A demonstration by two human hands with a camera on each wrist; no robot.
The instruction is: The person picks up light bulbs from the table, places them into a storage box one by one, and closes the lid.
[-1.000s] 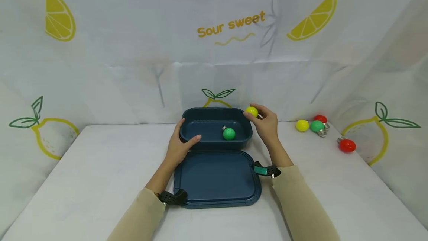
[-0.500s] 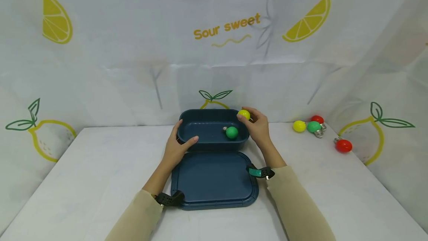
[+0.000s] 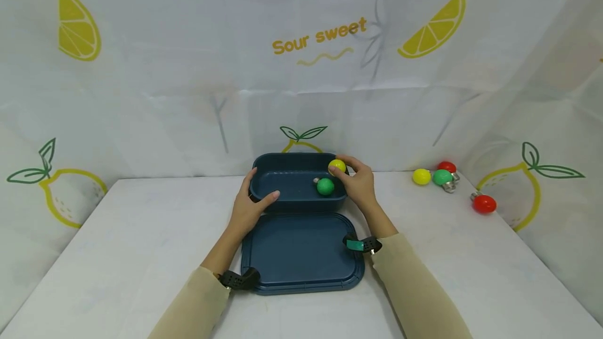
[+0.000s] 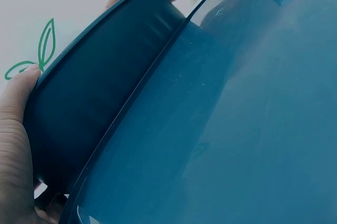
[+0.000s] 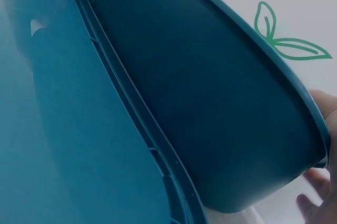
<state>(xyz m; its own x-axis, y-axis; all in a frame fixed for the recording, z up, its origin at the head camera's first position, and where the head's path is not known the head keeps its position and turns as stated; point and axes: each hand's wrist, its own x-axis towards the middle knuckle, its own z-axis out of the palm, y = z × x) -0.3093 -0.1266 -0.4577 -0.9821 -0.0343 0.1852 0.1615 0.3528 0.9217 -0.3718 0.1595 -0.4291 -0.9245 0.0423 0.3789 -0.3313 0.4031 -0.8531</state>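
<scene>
Yellow bulb pinched at right end of blue box

Right hand holds it between thumb and fingers, seemingly off the box's floor; left hand, thumb spread, grips the left end. A green bulb lies inside.

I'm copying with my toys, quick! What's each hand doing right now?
Left hand: holding the left end of the dark-blue, oblong, plastic-looking box.
Right hand: pinching a round, shiny yellow ball at the box's right end.
</scene>
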